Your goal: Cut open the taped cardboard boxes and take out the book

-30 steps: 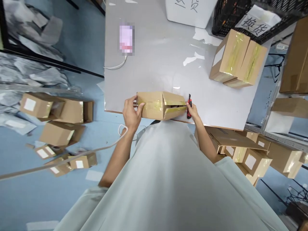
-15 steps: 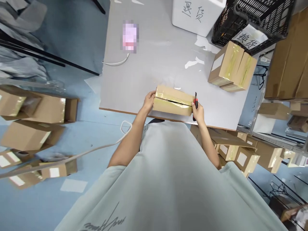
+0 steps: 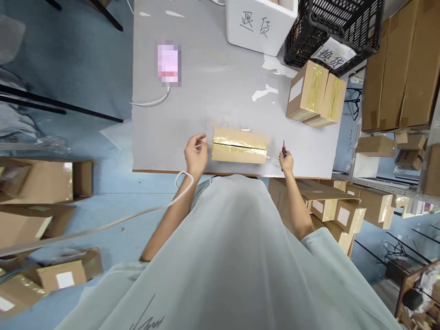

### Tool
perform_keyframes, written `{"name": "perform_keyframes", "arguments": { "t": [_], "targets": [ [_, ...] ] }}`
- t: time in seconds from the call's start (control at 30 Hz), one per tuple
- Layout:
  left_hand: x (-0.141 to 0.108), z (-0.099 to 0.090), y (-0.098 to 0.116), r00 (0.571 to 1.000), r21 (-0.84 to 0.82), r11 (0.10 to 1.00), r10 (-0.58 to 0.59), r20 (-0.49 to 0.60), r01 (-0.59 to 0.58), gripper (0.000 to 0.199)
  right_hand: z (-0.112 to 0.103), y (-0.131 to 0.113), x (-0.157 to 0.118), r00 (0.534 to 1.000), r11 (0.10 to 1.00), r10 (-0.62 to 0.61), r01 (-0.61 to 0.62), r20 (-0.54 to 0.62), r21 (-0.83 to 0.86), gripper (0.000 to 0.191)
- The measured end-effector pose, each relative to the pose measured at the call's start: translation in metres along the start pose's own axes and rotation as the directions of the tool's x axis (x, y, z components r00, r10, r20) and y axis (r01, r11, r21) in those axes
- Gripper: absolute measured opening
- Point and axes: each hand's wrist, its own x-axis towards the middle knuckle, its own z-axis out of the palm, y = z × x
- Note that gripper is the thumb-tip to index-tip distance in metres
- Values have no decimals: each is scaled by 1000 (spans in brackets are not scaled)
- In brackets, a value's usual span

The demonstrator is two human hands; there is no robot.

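Note:
A taped cardboard box [image 3: 239,155] lies on the grey table [image 3: 165,142] near its front edge, a narrow dark slit running along the tape on its top. Just left of the box, apart from it, is my left hand [image 3: 196,153], fingers loosely curled but apart and holding nothing. To the right of the box, also clear of it, my right hand [image 3: 286,162] grips a red and black utility knife [image 3: 283,149] that points away from me.
Two taped boxes [image 3: 316,94] stand at the table's right. Behind them are a black crate [image 3: 332,34] and a white bin [image 3: 257,27]. A blurred pink item [image 3: 168,63] with a cable lies at the back left. Open cartons [image 3: 44,181] sit on the floor.
Both hands have let go of the box ends and moved outward, the left one to the left, the right one to the right with the knife. The box stays on the table.

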Motion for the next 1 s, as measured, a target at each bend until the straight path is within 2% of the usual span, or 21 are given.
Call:
{"name": "perform_keyframes", "arguments": {
  "t": [0.07,0.13,0.23,0.27,0.33,0.37,0.43,0.5,0.57,0.73,0.83,0.93,1.0],
  "targets": [
    [-13,-1,20,969,133,961,234,78,-243,39,-4,8,9,997,995,68,-71,-46,-66,24],
    [-24,3,39,908,218,888,361,214,-405,38,-5,9,15,993,990,97,-104,-68,-97,32],
    [-32,12,55,828,294,800,394,400,-523,40,-4,-1,14,994,991,58,-68,-89,-113,41],
    [-33,15,58,809,312,780,385,445,-543,40,-4,-7,11,996,994,-1,-9,-89,-107,42],
    [-35,17,59,780,339,749,364,509,-570,41,-3,-24,3,975,975,-213,208,-64,-82,44],
    [-35,18,59,770,347,737,356,530,-580,42,-3,-34,-1,937,936,-348,345,-32,-68,44],
    [-35,18,58,755,357,720,349,556,-596,47,0,-56,-10,807,807,-585,589,77,-45,44],
    [-35,17,58,745,367,705,346,570,-607,53,4,-79,-14,685,693,-694,719,221,-55,41],
    [-34,17,58,737,381,688,337,586,-618,57,8,-99,-13,609,619,-712,779,349,-96,40],
    [-42,16,58,709,415,628,331,623,-658,36,8,-124,-5,491,475,-696,862,525,-176,59],
    [-54,12,57,712,423,619,341,614,-661,24,1,-127,-4,433,422,-685,891,586,-166,56],
    [-67,8,53,701,422,616,319,639,-665,23,-8,-127,-1,429,455,-696,884,575,-109,40],
    [-73,7,48,678,402,626,289,676,-668,14,-10,-130,7,478,524,-712,849,514,-64,38]
  ]
}}
